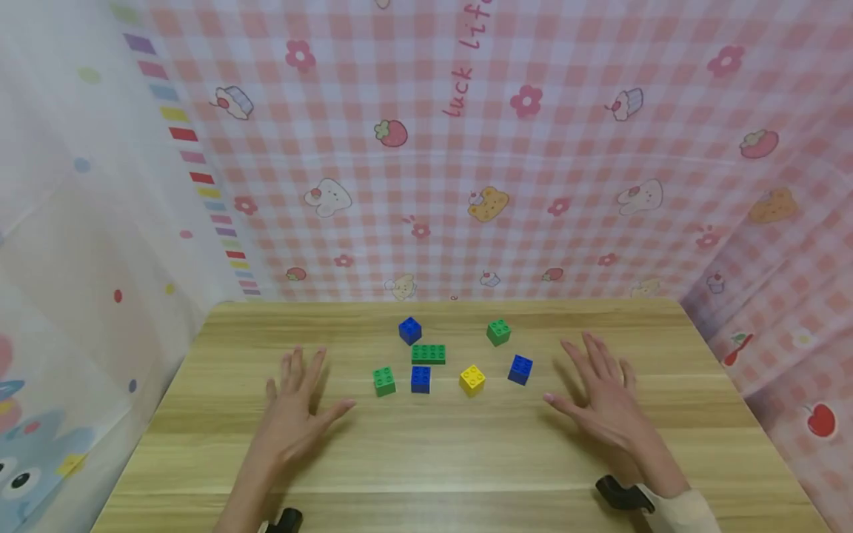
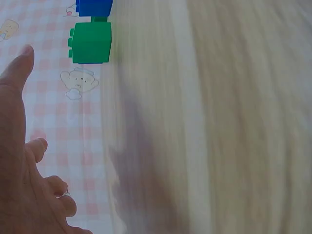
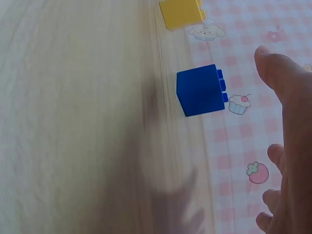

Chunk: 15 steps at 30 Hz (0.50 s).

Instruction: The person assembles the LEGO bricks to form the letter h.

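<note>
My left hand [image 1: 291, 414] is spread over the left of the table, thumb toward a green square brick [image 1: 383, 381], holding nothing. On the right, my right hand [image 1: 605, 403] is likewise spread and holds nothing; nearest to it is a blue brick [image 1: 520, 369], which the right wrist view also shows. Between the hands sit a front blue brick [image 1: 420, 380] and a yellow brick [image 1: 472, 380]. Behind the front blue brick lies a long green brick [image 1: 429, 354]. Farther back are another blue brick [image 1: 410, 331] and a green square brick [image 1: 498, 332].
The bricks stand on a light wooden table [image 1: 426, 459]. A pink checked cloth [image 1: 426, 163] hangs along its back edge, and printed cloth [image 1: 786, 311] also hangs on the right. A pale patterned sheet [image 1: 100, 222] borders the left side.
</note>
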Each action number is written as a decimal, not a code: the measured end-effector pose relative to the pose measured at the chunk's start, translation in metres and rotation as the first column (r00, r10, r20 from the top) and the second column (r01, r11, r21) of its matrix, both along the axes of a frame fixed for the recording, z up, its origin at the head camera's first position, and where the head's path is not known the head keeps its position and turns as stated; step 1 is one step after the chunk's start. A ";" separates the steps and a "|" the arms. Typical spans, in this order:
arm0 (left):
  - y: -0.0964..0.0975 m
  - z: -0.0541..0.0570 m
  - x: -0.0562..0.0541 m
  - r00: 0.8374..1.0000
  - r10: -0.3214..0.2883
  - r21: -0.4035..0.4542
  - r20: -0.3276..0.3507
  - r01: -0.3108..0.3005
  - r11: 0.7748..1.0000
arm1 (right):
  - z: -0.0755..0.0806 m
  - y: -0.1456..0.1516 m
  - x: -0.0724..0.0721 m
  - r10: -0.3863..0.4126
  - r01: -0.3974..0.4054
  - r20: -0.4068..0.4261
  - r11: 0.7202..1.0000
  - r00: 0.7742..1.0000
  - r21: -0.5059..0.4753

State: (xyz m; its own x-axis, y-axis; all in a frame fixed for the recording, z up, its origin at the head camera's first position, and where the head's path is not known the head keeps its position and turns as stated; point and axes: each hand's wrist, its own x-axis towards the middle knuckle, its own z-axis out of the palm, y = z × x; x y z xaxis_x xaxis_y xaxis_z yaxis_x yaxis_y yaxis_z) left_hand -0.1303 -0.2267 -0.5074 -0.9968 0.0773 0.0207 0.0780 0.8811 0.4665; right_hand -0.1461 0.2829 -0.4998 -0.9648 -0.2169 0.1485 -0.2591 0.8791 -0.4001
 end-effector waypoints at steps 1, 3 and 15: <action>0.001 0.000 0.000 1.000 -0.001 0.002 0.000 0.001 1.000 | 0.000 -0.001 0.000 0.003 -0.003 0.001 1.000 1.000 -0.005; 0.004 0.001 -0.001 1.000 -0.006 0.012 -0.003 0.006 1.000 | -0.001 -0.004 -0.001 0.007 -0.007 0.006 1.000 1.000 -0.013; 0.021 -0.001 -0.002 0.999 0.003 0.095 0.050 -0.008 0.995 | -0.007 -0.019 -0.003 0.052 -0.050 0.022 0.996 0.998 -0.079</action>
State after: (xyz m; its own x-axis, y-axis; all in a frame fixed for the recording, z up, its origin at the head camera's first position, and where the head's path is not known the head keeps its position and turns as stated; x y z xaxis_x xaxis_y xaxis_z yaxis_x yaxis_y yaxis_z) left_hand -0.1318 -0.2061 -0.5085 -0.9972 0.0716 -0.0217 0.0478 0.8328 0.5515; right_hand -0.1495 0.2641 -0.5067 -0.9564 -0.2542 0.1436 -0.2920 0.8306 -0.4742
